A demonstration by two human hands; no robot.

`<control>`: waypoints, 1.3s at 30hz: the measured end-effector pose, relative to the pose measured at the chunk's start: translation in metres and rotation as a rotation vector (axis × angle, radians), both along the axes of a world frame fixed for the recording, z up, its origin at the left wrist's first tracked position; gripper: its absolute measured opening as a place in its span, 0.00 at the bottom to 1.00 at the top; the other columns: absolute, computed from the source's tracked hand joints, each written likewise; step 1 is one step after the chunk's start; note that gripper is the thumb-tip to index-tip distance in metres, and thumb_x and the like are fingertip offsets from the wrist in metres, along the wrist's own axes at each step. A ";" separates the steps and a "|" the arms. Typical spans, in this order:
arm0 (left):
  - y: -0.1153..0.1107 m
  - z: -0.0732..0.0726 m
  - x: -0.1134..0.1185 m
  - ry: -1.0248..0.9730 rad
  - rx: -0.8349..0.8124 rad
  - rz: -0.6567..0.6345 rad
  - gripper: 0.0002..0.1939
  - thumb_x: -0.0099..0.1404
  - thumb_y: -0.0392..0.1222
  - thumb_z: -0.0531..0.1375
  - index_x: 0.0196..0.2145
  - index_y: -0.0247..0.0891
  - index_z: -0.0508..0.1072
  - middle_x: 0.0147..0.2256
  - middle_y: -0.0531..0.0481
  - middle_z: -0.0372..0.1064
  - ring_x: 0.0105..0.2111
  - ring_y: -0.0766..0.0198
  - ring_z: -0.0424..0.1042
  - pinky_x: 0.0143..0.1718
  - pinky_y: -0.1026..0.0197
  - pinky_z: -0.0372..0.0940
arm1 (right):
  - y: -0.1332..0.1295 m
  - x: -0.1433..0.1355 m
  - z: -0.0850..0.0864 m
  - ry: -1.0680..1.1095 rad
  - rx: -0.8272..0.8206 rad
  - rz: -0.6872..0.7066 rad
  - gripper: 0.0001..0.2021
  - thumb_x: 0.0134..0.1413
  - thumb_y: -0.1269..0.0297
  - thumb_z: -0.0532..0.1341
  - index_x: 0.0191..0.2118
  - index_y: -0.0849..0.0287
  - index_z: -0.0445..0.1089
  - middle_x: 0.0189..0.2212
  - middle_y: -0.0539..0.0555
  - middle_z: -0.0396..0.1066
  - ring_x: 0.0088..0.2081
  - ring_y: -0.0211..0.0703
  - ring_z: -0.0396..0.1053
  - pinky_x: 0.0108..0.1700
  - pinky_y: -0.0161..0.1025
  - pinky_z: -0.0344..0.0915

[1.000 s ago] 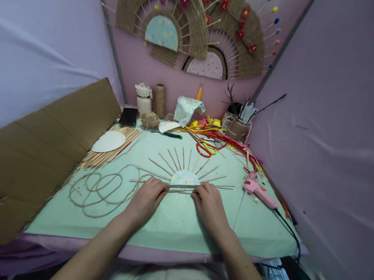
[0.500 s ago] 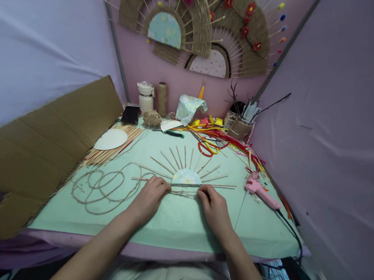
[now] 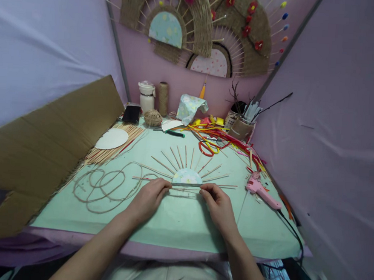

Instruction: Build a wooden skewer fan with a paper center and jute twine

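Observation:
A pale floral half-circle (image 3: 187, 176) lies on the mint table cover with thin wooden sticks (image 3: 176, 158) fanning out from its curved edge. Just below its straight edge, a length of twine (image 3: 185, 190) stretches between my two hands. The fingers of my left hand (image 3: 152, 197) pinch it on the left, near the half-circle's corner. At the other corner, my right hand (image 3: 216, 202) pinches the twine between thumb and fingertips. Loose loops of twine (image 3: 103, 189) spread over the table left of my left hand.
Along the left stands a cardboard sheet (image 3: 56, 135) beside a bundle of sticks (image 3: 132, 136) with a white oval (image 3: 112, 139) on it. A pink glue gun (image 3: 262, 191) with a black cord lies right. Red-handled scissors (image 3: 207, 148), pliers (image 3: 175, 133) and a twine ball (image 3: 152, 118) sit further back.
My hands and the stretched twine have moved slightly up, closer to the half-circle's straight edge. My right hand has also shifted a little to the right.

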State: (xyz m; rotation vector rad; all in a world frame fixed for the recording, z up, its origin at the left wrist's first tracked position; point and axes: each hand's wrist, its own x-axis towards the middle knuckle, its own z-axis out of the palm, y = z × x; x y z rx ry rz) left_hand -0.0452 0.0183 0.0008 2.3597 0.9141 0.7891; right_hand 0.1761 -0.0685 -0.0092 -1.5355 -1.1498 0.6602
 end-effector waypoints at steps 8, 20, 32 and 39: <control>0.001 0.006 -0.002 -0.034 -0.179 0.059 0.08 0.65 0.37 0.57 0.41 0.40 0.71 0.33 0.51 0.75 0.33 0.62 0.74 0.36 0.60 0.67 | 0.001 -0.003 -0.002 0.002 0.009 -0.075 0.10 0.54 0.57 0.59 0.31 0.58 0.70 0.26 0.53 0.72 0.29 0.44 0.66 0.32 0.39 0.62; 0.003 0.009 -0.002 -0.031 -0.163 0.063 0.05 0.63 0.38 0.58 0.36 0.40 0.75 0.33 0.51 0.75 0.34 0.62 0.73 0.39 0.59 0.66 | 0.001 -0.004 -0.001 0.004 -0.005 -0.077 0.10 0.53 0.57 0.60 0.31 0.59 0.71 0.27 0.52 0.72 0.29 0.43 0.66 0.34 0.38 0.62; 0.004 0.006 -0.001 0.016 -0.124 0.061 0.05 0.66 0.37 0.56 0.34 0.40 0.72 0.33 0.51 0.73 0.36 0.62 0.70 0.40 0.58 0.63 | -0.002 -0.002 -0.002 -0.183 0.014 0.008 0.09 0.56 0.61 0.57 0.34 0.58 0.73 0.34 0.56 0.75 0.38 0.48 0.71 0.43 0.42 0.64; 0.002 0.004 0.001 0.048 -0.091 0.048 0.05 0.67 0.37 0.54 0.34 0.39 0.70 0.33 0.50 0.71 0.36 0.61 0.69 0.40 0.58 0.62 | -0.003 -0.004 -0.003 -0.415 0.044 0.033 0.08 0.60 0.68 0.53 0.34 0.57 0.69 0.34 0.56 0.72 0.38 0.48 0.70 0.43 0.43 0.65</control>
